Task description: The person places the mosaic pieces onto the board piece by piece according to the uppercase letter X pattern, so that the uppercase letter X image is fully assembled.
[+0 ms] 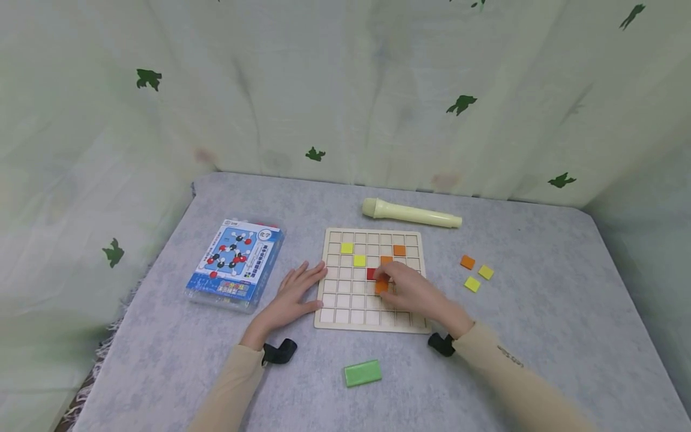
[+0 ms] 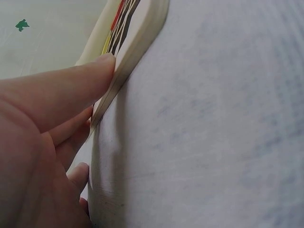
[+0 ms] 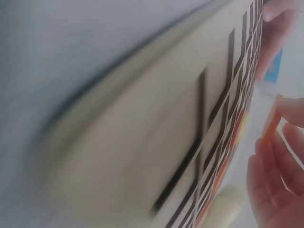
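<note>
Wooden grid board [image 1: 372, 318] flat on the grey worktop [image 1: 540, 312]. Left hand [image 1: 294, 294] relaxed and spread, fingertips pressing the board's left edge. Right hand [image 1: 410, 291] over the board's middle, pinching an orange tile [image 1: 381, 287] just below a red tile [image 1: 371, 273]. Two yellow tiles [image 1: 347, 248] and two more orange ones sitting in the board's upper cells. Right of the board: three loose tiles [image 1: 475, 271]. Behind the board: a pale yellow tube [image 1: 410, 213]. Left of the board: a blue molecule-model box [image 1: 237, 264]. In front of the board: a green block [image 1: 363, 373].
</note>
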Demonstrator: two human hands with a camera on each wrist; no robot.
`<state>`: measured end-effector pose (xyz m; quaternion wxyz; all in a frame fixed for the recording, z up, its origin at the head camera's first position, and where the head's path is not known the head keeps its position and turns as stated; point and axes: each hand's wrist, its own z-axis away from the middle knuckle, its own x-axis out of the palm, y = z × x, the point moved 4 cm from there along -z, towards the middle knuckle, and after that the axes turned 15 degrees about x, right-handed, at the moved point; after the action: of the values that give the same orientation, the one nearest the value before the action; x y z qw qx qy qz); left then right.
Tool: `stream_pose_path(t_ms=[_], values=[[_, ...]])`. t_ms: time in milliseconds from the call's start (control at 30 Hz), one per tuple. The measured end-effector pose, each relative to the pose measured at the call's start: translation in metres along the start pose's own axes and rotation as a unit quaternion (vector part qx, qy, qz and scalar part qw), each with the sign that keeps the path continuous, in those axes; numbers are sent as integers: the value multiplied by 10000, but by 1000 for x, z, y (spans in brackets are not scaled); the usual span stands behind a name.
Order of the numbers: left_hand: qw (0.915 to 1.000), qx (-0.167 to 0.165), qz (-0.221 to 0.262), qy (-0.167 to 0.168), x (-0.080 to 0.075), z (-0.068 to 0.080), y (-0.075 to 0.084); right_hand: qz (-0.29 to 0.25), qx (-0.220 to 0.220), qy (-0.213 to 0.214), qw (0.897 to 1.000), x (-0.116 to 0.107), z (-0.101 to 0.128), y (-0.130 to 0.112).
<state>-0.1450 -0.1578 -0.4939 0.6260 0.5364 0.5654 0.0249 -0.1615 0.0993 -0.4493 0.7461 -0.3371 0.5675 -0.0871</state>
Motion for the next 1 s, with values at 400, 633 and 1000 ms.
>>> stream_pose_path(t_ms=[400, 633, 1000], values=[[10000, -47, -25, -28, 0, -1, 0, 727, 1, -234, 9971, 31, -33, -28], [10000, -36, 9, 8, 1, 0, -1, 535, 292, -327, 9976, 28, -31, -25], [9998, 157, -27, 124, 1, 1, 0, -660, 860, 637, 9921, -43, 24, 76]])
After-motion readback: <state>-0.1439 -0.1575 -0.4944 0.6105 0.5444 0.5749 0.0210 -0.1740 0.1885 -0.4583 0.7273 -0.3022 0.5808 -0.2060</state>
